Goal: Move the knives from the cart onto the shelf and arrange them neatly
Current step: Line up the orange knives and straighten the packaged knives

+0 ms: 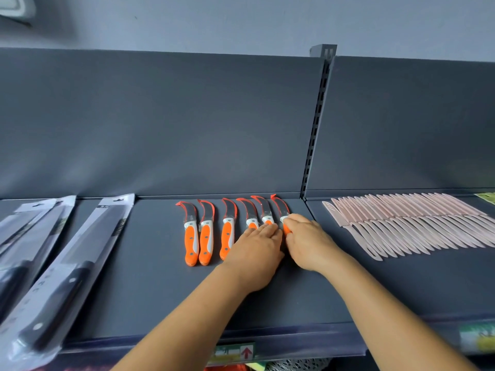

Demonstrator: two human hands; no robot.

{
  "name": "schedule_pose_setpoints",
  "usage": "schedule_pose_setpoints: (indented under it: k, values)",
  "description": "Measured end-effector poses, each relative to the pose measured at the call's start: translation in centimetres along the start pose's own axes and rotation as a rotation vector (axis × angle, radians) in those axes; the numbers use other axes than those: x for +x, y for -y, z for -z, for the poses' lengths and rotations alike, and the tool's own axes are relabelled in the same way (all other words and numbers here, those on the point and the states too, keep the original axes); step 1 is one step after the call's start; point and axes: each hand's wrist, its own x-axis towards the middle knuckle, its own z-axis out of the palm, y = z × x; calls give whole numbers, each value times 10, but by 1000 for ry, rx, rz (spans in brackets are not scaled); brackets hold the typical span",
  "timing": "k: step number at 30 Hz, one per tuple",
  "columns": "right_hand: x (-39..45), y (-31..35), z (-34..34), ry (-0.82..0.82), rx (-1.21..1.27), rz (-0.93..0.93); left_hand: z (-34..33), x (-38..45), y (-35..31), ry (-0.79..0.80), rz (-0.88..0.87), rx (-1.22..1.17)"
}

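Note:
Several curved knives with orange-and-white handles (pixel 191 236) lie in a row on the dark grey shelf (pixel 150 290), blades pointing at the back panel. My left hand (pixel 254 253) lies flat with straight fingers on the handles of the fourth and fifth knives. My right hand (pixel 308 241) curls its fingers round the handle of the rightmost knife (pixel 281 207), whose blade shows above the hand. The cart is out of view.
Packaged black-handled kitchen knives (pixel 61 277) lie at the left of the shelf. A long row of pale pink knives (pixel 417 223) fills the neighbouring shelf section on the right. A slotted upright post (pixel 317 116) divides the two back panels. Price labels (pixel 235 352) sit on the front edge.

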Motion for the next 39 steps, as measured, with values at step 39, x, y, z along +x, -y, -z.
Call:
schedule_pose_setpoints:
  k: [39]
  values:
    - [-20, 132, -27, 52, -123, 312, 25, -94, 100, 92, 257, -33]
